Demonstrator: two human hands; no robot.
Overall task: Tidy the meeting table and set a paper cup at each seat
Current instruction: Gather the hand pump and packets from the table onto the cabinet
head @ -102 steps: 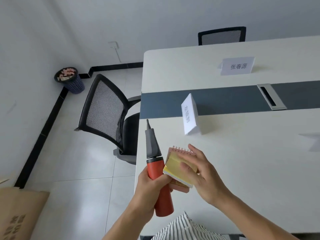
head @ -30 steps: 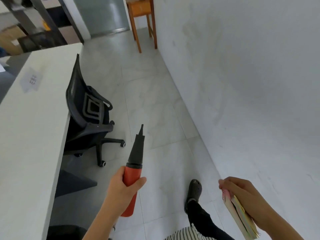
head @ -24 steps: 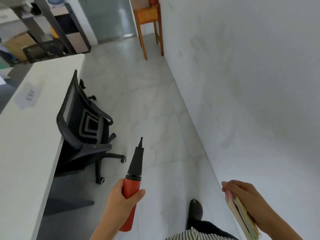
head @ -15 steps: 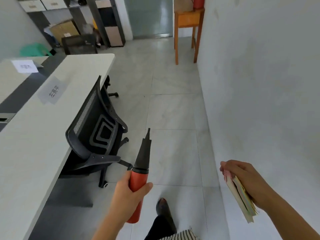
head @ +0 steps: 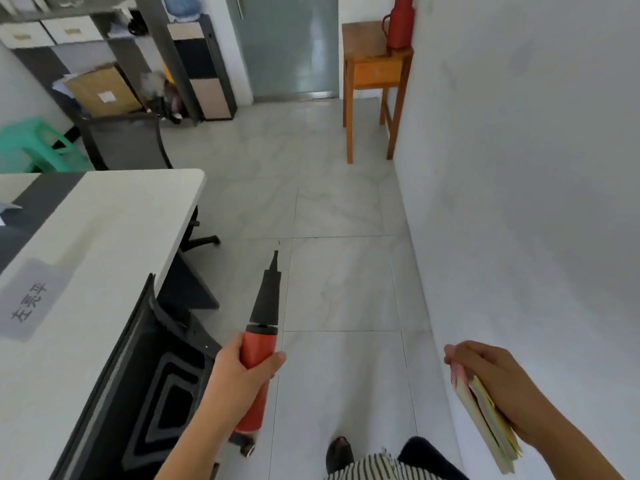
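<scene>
Head view: your left grip [head: 242,374] clasps the pump [head: 259,346], nozzle up, over the floor [head: 339,209]; your right grip [head: 495,379] clutches the notepads [head: 483,419] near the wall [head: 519,168]. The bench [head: 104,237] stands at your left.

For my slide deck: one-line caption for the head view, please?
Beside the meeting table, left hand grips a red pump, right hand holds notepads.

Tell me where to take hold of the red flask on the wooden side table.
Grip the loop handle on the left of the red flask, coming from the left: it stands upright at the far right corner of the wooden side table, hard by the wall.
</scene>
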